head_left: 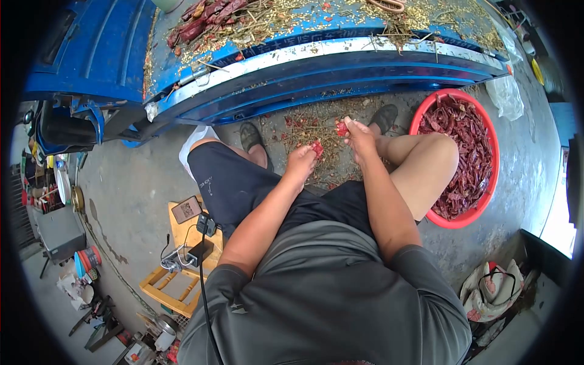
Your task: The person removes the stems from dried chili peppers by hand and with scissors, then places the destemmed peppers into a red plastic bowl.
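My left hand (300,163) is closed on a small bright-red piece of dried chili (317,148) that sticks out past the fingertips. To its right and slightly higher, my right hand (360,135) pinches another red chili piece (342,127). A short gap separates the two hands, which are held between my knees. Below them on the concrete lies a litter of stems, seeds and red scraps (325,146). Beside my right knee stands a red tub (494,152) heaped with dark red dried chilies (459,146).
Ahead is a blue truck bed (340,33) strewn with seeds and stems, a pile of dried chilies (204,21) and scissor handles (386,6). A wooden stool (159,291) with a phone (186,210) and cables is at left. A cloth bag (491,291) lies at lower right.
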A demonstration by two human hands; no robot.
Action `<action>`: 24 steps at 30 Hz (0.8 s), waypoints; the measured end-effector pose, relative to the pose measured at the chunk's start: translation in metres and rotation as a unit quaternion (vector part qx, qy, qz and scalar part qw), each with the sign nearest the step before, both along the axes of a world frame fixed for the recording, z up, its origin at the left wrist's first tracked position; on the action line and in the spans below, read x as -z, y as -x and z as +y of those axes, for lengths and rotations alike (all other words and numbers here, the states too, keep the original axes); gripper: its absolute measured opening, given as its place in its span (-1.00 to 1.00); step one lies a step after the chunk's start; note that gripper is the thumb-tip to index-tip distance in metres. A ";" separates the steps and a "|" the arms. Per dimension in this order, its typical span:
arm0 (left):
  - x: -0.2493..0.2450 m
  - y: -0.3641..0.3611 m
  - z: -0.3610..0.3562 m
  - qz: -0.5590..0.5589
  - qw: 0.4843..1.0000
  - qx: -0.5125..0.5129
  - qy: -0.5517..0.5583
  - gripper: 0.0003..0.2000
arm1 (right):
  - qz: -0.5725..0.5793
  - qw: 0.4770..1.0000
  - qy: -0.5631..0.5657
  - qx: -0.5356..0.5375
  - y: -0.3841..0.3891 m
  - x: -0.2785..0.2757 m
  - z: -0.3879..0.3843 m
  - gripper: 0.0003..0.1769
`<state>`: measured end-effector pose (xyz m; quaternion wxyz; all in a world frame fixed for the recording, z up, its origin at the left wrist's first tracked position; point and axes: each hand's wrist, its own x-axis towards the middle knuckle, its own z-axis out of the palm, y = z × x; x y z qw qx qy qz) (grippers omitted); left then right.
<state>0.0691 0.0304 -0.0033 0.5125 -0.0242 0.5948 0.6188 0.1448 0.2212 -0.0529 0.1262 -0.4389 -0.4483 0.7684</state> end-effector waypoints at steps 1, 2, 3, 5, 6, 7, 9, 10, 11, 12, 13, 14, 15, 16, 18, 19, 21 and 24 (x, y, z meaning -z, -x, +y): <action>0.003 -0.003 0.000 -0.002 1.000 -0.002 0.002 -0.89 | 0.012 1.000 0.026 0.000 0.000 -0.002 -0.003 -0.73; 0.006 -0.007 0.003 0.001 1.000 0.020 0.003 -0.89 | 0.010 1.000 0.028 -0.001 0.000 -0.004 -0.006 -0.73; 0.008 -0.009 0.003 0.004 0.999 0.044 0.003 -0.89 | 0.024 0.999 0.035 -0.026 0.001 -0.010 -0.008 -0.72; 0.011 -0.009 0.002 0.016 0.999 0.050 0.015 -0.89 | 0.037 0.997 0.043 -0.051 0.001 -0.021 -0.012 -0.72; 0.009 -0.008 0.003 0.029 0.998 0.055 0.024 -0.89 | 0.023 0.996 0.055 -0.061 0.000 -0.026 -0.014 -0.69; 0.008 -0.005 0.002 0.027 0.998 0.055 0.026 -0.89 | 0.008 0.995 0.068 -0.072 -0.001 -0.030 -0.016 -0.67; 0.006 0.002 0.001 0.031 0.999 0.017 0.024 -0.89 | 0.019 0.994 0.088 -0.059 -0.002 -0.032 -0.018 -0.69; 0.005 0.002 0.000 0.029 0.999 0.017 0.026 -0.89 | 0.034 0.993 0.106 -0.044 -0.002 -0.034 -0.018 -0.72; 0.004 0.003 0.001 0.033 0.999 0.010 0.025 -0.89 | 0.034 0.993 0.106 -0.043 -0.003 -0.037 -0.017 -0.72; 0.004 0.003 0.002 0.037 0.999 0.005 0.023 -0.88 | 0.025 0.992 0.101 -0.072 -0.005 -0.041 -0.016 -0.69; 0.004 0.003 0.003 0.037 0.999 0.010 0.022 -0.88 | 0.016 0.990 0.095 -0.099 -0.008 -0.043 -0.015 -0.67; 0.003 0.003 0.003 0.026 0.999 0.014 0.028 -0.87 | 0.017 0.991 0.094 -0.095 -0.011 -0.042 -0.014 -0.67; 0.002 0.004 0.003 0.015 0.999 0.017 0.034 -0.85 | -0.013 0.983 0.080 -0.162 -0.014 -0.043 -0.014 -0.64; 0.002 0.006 0.004 0.015 0.999 0.021 0.033 -0.85 | -0.045 0.970 0.068 -0.228 -0.018 -0.043 -0.015 -0.61; 0.003 0.009 0.006 0.030 0.999 0.004 0.018 -0.88 | -0.043 0.968 0.069 -0.236 -0.019 -0.046 -0.021 -0.57; 0.002 0.010 0.006 0.034 0.999 0.000 0.021 -0.88 | -0.041 0.965 0.056 -0.253 -0.016 -0.048 -0.025 -0.58; 0.000 0.006 0.004 0.037 0.999 0.001 0.018 -0.88 | -0.018 0.961 0.065 -0.267 -0.011 -0.048 -0.032 -0.63; -0.003 -0.003 0.007 0.038 0.999 0.020 0.016 -0.88 | 0.037 0.967 0.049 -0.246 -0.010 -0.023 -0.040 -0.72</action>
